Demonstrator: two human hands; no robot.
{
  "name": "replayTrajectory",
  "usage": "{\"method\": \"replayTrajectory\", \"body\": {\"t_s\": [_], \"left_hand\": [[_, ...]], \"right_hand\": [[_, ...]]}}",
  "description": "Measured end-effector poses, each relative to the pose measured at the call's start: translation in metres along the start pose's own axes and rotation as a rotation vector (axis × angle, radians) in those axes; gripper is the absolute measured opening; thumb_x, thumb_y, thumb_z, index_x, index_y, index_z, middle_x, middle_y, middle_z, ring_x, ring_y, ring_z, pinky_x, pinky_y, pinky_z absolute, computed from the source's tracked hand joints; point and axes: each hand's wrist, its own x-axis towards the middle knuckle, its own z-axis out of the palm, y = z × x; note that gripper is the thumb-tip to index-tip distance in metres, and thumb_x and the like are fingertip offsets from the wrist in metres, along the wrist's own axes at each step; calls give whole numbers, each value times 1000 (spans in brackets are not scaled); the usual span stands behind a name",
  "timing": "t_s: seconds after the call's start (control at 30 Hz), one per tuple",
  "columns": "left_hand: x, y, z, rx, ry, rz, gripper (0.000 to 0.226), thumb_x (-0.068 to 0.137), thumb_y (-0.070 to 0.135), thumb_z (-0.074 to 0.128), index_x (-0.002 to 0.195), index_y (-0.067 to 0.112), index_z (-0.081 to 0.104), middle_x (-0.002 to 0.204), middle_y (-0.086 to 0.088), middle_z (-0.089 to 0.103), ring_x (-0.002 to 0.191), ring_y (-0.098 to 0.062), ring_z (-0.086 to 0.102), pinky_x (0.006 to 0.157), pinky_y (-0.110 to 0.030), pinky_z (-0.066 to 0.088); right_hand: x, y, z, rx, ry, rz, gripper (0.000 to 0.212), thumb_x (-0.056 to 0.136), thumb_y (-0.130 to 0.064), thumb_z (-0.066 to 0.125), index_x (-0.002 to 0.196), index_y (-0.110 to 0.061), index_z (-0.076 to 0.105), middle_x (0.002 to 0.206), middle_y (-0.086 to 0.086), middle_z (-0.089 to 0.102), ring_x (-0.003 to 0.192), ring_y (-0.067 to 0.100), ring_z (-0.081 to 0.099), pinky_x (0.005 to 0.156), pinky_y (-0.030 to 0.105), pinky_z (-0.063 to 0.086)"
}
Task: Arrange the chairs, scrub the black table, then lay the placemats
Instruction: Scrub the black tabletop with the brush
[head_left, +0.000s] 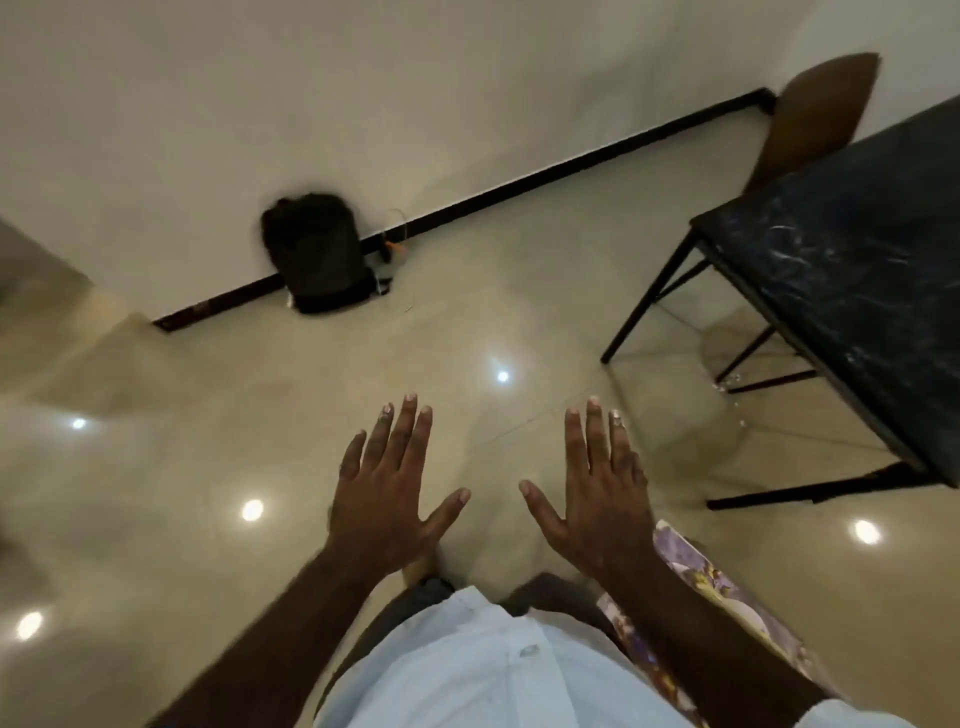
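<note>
The black marble-patterned table (852, 270) stands at the right on thin black legs. A brown chair (815, 114) sits behind its far end, near the wall. My left hand (387, 488) and my right hand (597, 488) are stretched out flat over the floor, fingers spread, holding nothing and well left of the table. A purple floral placemat (696, 571) shows under my right forearm, partly hidden by it.
A black backpack (319, 254) leans against the white wall at the black skirting (519, 182), with a few small items and a cord beside it. The glossy beige tile floor (208, 415) reflects ceiling lights. Water drops lie under the table.
</note>
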Motion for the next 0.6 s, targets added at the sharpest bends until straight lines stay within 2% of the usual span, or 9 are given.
{"method": "replayTrajectory", "body": {"t_s": [0.13,0.27,0.43,0.6], "left_hand": [[95,-12,-15,28,-76,216,108,99,90,27,178,22,-3,186,-1,-9,172,-27,1,134,-58,24],[180,5,-20,47,-73,376,109,100,88,33,178,20,-1,186,-2,-11,172,-29,0,134,-57,21],[278,67,-13,97,-81,607,109,100,86,37,178,17,3,186,-5,-8,172,-31,-3,134,-61,19],[353,151,0,135,-139,744,109,100,88,32,178,19,3,186,-3,-12,172,-30,-8,135,-62,14]], "right_hand": [[42,-4,-12,15,16,217,109,100,-82,45,178,-18,6,186,10,-8,170,41,6,128,63,31],[71,15,-21,22,81,422,111,99,-83,45,178,-19,1,185,8,-15,171,38,-3,132,63,25],[106,68,-30,19,164,625,112,98,-83,46,178,-17,5,185,11,-13,171,39,-2,131,63,21],[130,130,-35,41,155,796,112,97,-87,38,178,-19,3,185,12,-12,171,40,-1,128,67,29]]}}
